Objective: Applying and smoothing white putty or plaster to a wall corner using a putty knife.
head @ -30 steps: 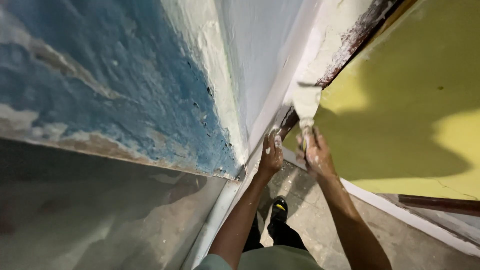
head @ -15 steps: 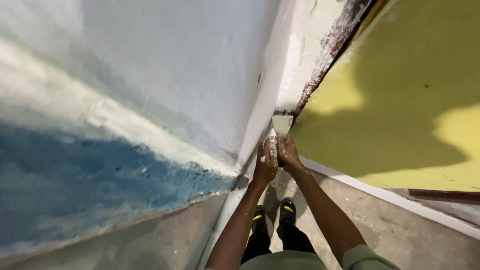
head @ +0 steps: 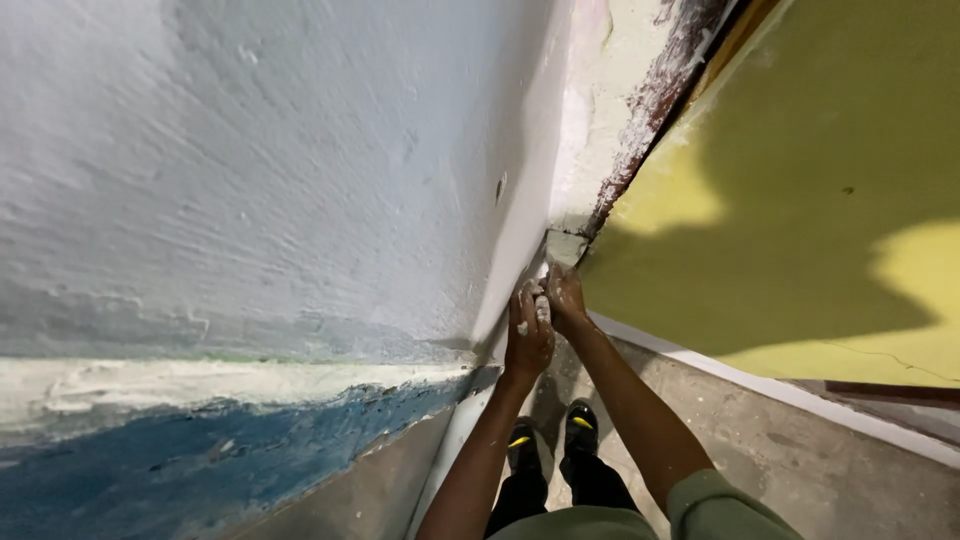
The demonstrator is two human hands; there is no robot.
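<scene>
Both my hands are together on the handle of a putty knife [head: 562,247], whose pale, plaster-coated blade lies against the white corner edge of the wall [head: 575,150]. My left hand [head: 526,335] wraps the handle from the left, smeared with white plaster. My right hand [head: 566,298] grips it from the right, just below the blade. The blade sits where the white plastered corner meets a chipped dark-red strip [head: 650,110].
A rough white plastered wall [head: 280,170] fills the left, with blue peeling paint [head: 180,460] lower down. A yellow surface [head: 800,200] lies to the right. Below are a grey concrete floor [head: 800,470] and my black shoes [head: 580,425].
My hands and the putty knife have moved down the corner edge while my view tilted, bringing more white wall and less blue paint into sight.
</scene>
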